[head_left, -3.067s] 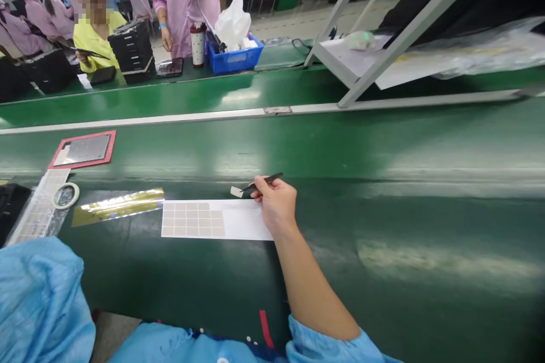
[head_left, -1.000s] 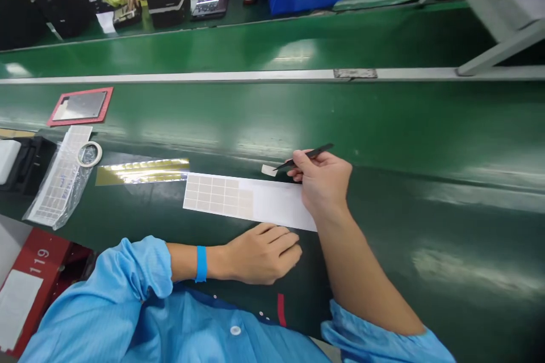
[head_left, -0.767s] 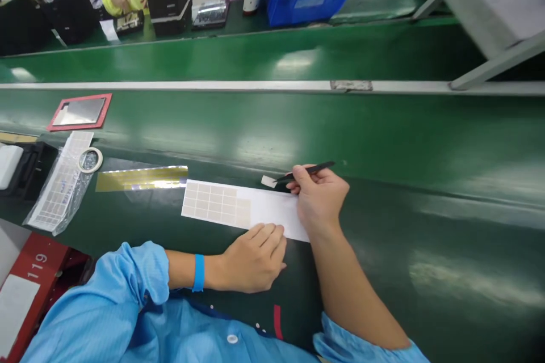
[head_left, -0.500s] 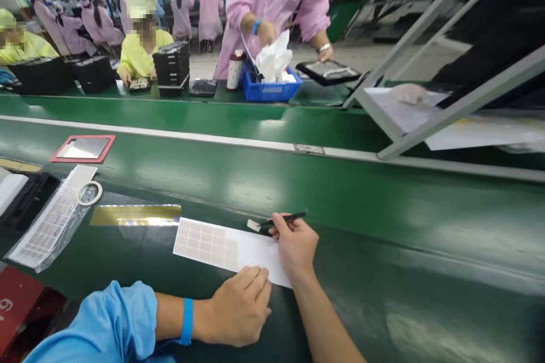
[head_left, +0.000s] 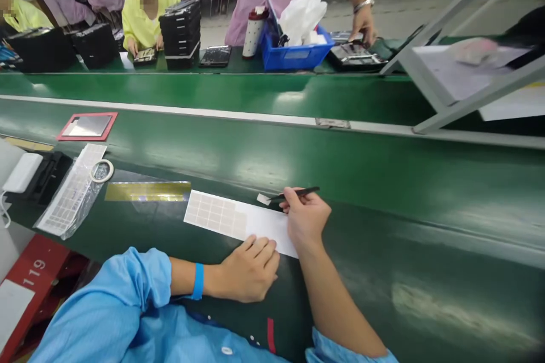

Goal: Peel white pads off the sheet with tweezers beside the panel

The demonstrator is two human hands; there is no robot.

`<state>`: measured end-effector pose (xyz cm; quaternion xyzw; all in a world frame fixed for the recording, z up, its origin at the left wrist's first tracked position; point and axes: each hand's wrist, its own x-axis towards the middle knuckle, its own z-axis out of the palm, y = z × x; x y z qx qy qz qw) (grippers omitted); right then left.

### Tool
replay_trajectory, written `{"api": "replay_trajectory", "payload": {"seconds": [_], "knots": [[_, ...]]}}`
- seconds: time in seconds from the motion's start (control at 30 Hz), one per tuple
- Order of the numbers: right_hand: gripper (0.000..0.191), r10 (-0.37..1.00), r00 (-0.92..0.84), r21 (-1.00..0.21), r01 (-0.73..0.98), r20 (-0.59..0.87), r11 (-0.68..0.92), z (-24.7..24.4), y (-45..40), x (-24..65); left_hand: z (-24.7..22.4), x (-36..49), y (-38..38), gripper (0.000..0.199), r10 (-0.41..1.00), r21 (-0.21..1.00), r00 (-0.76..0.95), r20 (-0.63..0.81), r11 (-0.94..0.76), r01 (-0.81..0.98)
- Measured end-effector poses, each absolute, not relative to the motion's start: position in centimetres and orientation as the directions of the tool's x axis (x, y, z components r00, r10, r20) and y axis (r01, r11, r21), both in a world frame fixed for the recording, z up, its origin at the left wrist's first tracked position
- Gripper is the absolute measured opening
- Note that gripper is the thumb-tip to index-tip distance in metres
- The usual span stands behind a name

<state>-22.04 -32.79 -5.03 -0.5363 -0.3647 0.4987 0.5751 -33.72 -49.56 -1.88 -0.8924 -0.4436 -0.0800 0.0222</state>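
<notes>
My right hand [head_left: 309,218] pinches a pair of black tweezers [head_left: 303,191]. At the tips of the tweezers is a small whitish label [head_left: 263,199], lifted off beyond the far edge of a white sticker sheet [head_left: 269,223]. Rows of pale rectangular stickers fill the sheet's left part; its right part is bare. My left hand [head_left: 249,270] rests palm down at the sheet's near edge, fingers side by side with their tips on the paper. What lies under that palm is hidden.
Left of the sheet lie a yellowish film strip [head_left: 147,191], a bagged sticker sheet [head_left: 70,195] and a tape roll [head_left: 101,171]. A pink-edged panel [head_left: 87,126] sits farther back. Across the green bench, a co-worker's hand [head_left: 363,28] touches a black device near a blue bin [head_left: 297,58].
The view has tilted down and shifted slightly. Both hands keep nearly the same pose, label still at the tweezers. The co-worker's device now rests on the far bench.
</notes>
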Motion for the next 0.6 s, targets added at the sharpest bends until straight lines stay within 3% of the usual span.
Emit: {"api": "replay_trajectory", "payload": {"seconds": [0.6], "knots": [[0.042,0.958,0.254,-0.981,-0.174,-0.134,-0.091,-3.9,-34.1,-22.1,-0.8,-33.8,-49.8,0.048,0.754,0.021,0.635,0.167,-0.646,0.763]]}}
